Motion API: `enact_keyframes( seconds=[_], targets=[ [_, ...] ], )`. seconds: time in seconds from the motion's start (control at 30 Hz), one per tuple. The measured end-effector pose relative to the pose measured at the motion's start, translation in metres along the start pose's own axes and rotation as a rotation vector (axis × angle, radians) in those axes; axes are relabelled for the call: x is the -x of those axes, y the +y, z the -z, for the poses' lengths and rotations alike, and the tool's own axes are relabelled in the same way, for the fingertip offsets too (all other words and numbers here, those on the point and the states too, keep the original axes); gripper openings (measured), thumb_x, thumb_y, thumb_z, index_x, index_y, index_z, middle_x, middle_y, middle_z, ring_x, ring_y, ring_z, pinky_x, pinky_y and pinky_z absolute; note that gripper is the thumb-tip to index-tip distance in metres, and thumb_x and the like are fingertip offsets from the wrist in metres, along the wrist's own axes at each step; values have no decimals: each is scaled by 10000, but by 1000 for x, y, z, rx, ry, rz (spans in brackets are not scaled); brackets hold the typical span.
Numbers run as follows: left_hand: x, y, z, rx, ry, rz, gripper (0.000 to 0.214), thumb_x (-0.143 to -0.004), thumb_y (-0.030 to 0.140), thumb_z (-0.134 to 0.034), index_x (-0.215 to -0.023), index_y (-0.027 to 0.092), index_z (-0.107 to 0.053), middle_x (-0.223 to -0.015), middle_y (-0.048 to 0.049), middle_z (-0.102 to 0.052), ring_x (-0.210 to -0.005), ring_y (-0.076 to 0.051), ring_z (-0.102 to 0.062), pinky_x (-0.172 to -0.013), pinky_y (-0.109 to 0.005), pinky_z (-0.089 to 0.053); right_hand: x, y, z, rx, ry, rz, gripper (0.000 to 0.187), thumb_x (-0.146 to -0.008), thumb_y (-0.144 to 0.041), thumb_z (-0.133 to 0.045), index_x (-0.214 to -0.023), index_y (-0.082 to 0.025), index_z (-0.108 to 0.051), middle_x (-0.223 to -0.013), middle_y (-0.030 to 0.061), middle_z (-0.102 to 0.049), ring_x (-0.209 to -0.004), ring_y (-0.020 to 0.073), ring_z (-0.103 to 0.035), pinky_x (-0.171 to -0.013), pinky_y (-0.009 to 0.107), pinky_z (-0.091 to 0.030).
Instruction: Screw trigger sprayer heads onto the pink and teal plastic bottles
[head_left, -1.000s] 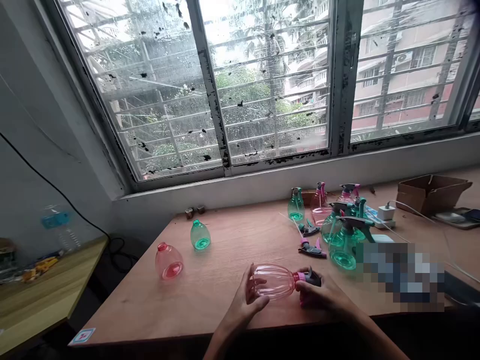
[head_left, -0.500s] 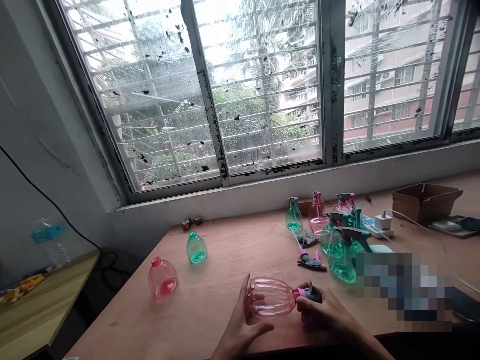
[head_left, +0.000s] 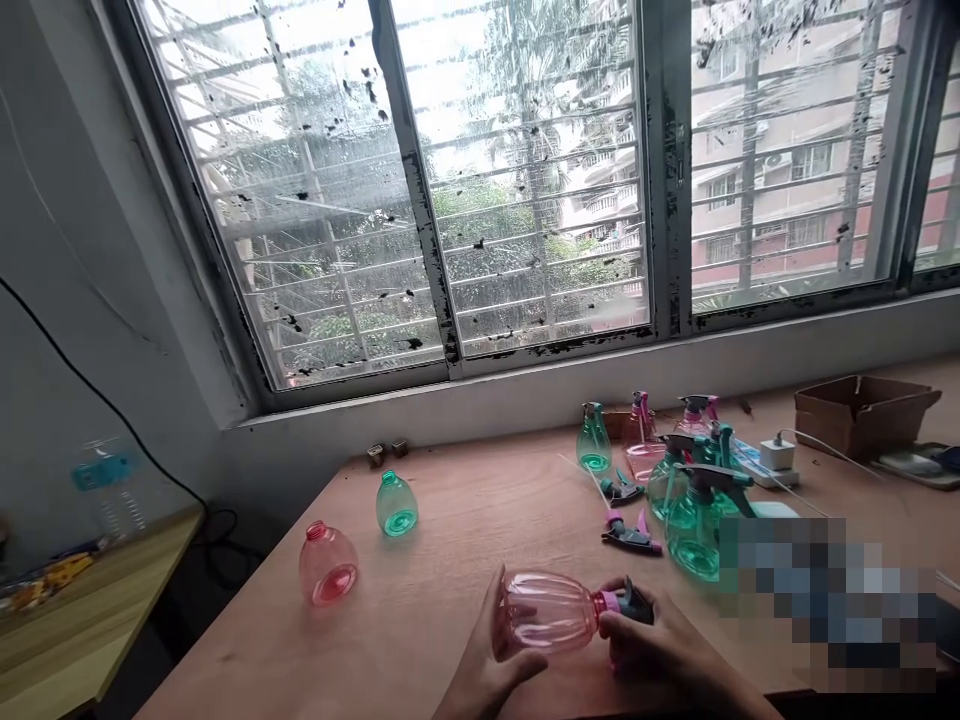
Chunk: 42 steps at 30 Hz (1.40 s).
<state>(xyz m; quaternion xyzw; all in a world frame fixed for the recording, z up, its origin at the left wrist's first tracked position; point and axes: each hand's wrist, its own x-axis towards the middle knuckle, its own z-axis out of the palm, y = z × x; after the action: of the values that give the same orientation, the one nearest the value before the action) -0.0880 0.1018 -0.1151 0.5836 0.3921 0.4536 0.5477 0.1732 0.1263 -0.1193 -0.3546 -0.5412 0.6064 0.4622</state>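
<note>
A clear pink spray bottle point(head_left: 547, 612) lies on its side between my hands, just above the wooden table point(head_left: 465, 500). My left hand point(head_left: 491, 665) curls around its rounded base. My right hand point(head_left: 652, 645) is closed around the pink collar and dark grey spray head point(head_left: 626, 602) at the bottle's neck. Further left stand a headless pink bottle point(head_left: 328, 566) and a headless green bottle point(head_left: 395, 505).
To the right, behind my hands, stands a cluster of assembled green and pink spray bottles point(head_left: 679, 470), with loose spray heads point(head_left: 630, 532) lying in front. A cardboard box point(head_left: 862, 412) and a white charger point(head_left: 776, 452) sit far right. A lower wooden table point(head_left: 82, 610) is at the left.
The view has shifted a little, so everything sits slightly lower in frame. My hands stay on the pink bottle and its head; the bottle's base now tilts more toward me.
</note>
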Motion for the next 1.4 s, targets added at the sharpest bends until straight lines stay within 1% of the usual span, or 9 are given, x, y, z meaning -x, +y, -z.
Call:
enact_keyframes(
  seconds=[0.13, 0.23, 0.37, 0.57, 0.77, 0.9, 1.03, 1.23, 1.4],
  targets=[
    [-1, -1, -1, 20, -3, 4, 1183, -632, 472, -886, -1557, 219, -194, -1251, -170, -582, -1221, -361, -551, -1064, -486, -388, -2, 0, 0, -6, 1, 4, 509, -676, -589, -814, -903, -187, -599, -593, -8, -681, -500, 188, -669, -490, 258, -509],
    [-2, -5, 0, 10, -13, -8, 1279, -591, 410, -923, -1569, 271, -111, -1300, -152, -558, -1281, -353, -507, -1087, -474, -367, -3, 1, -1, -45, 12, 1, 525, -665, -609, -813, -891, -193, -587, -596, -11, -675, -486, 191, -667, -469, 260, -514],
    [-4, -13, 4, -5, -3, -39, 1359, -576, 428, -926, -1574, 256, -20, -1283, -159, -562, -1282, -356, -503, -1110, -493, -328, -1, -1, -2, -64, -1, -4, 516, -675, -597, -813, -898, -193, -582, -592, -9, -682, -485, 193, -674, -473, 261, -521],
    [-2, -7, 3, 28, -11, 12, 1167, -649, 498, -870, -1559, 215, -197, -1289, -183, -570, -1280, -379, -515, -1093, -490, -370, 0, -2, -2, -37, 12, -6, 505, -666, -579, -827, -897, -184, -613, -592, -7, -681, -496, 183, -668, -486, 253, -518],
    [-6, -16, 5, -24, -38, -81, 1269, -633, 403, -903, -1573, 298, -56, -1385, -154, -520, -1313, -352, -483, -1125, -482, -327, -3, 2, -3, -130, 33, -12, 515, -645, -582, -839, -871, -188, -595, -627, -10, -679, -468, 161, -641, -458, 260, -527],
    [-8, -22, 5, 44, -1, -59, 1261, -609, 460, -903, -1571, 288, -106, -1367, -164, -526, -1272, -366, -518, -1089, -502, -375, -2, 2, -4, -115, 19, -1, 510, -644, -574, -842, -877, -188, -605, -614, -7, -674, -477, 164, -638, -484, 276, -535],
    [-6, -17, 3, 57, -17, -4, 1175, -618, 505, -884, -1554, 269, -213, -1301, -158, -577, -1267, -377, -527, -1101, -516, -365, -3, 3, -2, -76, 30, -10, 509, -648, -584, -834, -878, -184, -619, -604, 2, -675, -493, 184, -653, -488, 284, -533],
    [-7, -13, 4, -53, -61, -111, 1234, -669, 450, -869, -1575, 288, -47, -1341, -148, -547, -1282, -353, -513, -1110, -492, -347, -5, 5, 0, -128, 34, 10, 502, -653, -574, -838, -872, -184, -610, -667, 7, -686, -511, 176, -645, -491, 290, -550],
    [-4, -3, -2, 43, -66, -53, 1193, -678, 486, -854, -1574, 275, -95, -1314, -153, -581, -1251, -368, -543, -1098, -520, -365, -4, 6, 1, -57, 1, 23, 488, -680, -570, -825, -891, -178, -624, -642, 5, -683, -517, 170, -649, -495, 267, -539]
  ],
)
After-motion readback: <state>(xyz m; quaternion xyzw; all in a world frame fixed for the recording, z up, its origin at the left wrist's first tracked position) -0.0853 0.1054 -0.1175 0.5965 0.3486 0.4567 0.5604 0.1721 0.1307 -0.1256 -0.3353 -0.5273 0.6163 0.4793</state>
